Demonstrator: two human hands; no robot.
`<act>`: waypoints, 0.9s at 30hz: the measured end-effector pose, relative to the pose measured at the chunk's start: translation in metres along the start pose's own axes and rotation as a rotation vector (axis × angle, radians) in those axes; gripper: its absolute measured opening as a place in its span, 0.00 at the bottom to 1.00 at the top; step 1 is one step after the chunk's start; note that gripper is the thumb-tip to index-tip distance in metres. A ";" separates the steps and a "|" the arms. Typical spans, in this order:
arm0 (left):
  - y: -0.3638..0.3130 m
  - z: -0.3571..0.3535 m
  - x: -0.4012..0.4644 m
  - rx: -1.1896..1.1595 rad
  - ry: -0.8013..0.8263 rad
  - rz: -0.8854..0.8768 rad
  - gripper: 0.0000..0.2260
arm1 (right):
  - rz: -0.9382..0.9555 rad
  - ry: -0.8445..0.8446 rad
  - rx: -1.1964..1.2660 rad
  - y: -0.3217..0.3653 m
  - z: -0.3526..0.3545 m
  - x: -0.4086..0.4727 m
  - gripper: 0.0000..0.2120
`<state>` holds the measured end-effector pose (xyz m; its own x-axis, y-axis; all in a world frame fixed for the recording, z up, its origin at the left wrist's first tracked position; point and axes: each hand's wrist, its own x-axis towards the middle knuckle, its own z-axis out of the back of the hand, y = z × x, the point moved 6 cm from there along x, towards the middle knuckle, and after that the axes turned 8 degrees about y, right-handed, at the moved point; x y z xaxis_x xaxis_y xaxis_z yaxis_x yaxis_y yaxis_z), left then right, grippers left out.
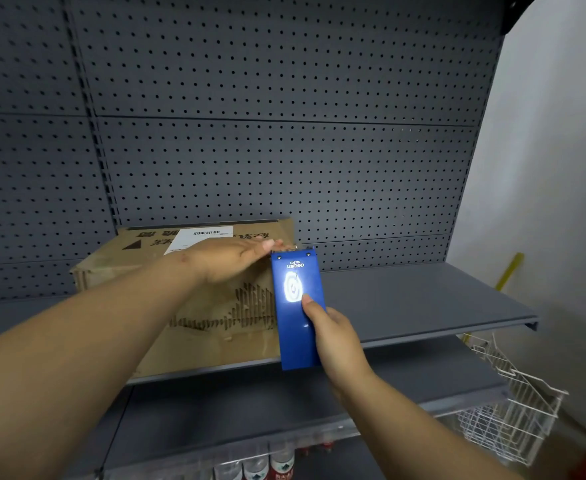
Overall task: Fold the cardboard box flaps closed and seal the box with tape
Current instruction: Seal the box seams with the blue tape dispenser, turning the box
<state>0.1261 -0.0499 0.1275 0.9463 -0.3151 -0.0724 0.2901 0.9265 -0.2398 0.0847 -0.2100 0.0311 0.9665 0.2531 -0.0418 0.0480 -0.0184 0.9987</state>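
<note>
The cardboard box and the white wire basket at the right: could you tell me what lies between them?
In the head view, the right hand holds a blue tape dispenser at the cardboard box; beyond it only bare grey shelf runs towards the wire basket.

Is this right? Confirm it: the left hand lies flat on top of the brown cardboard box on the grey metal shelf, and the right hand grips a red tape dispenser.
Wrong in one respect: the head view shows the right hand gripping a blue tape dispenser, not red. The left hand does lie flat on the brown cardboard box on the grey metal shelf.
</note>
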 end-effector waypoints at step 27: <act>0.015 0.050 0.044 0.180 -0.045 0.026 0.16 | 0.180 -0.029 -0.002 0.059 -0.007 0.029 0.13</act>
<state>0.1789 -0.0391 0.1687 0.9581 -0.2847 -0.0319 0.2824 0.9574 -0.0609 0.1134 -0.1969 0.0887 0.9663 0.2178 0.1373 -0.1274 -0.0591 0.9901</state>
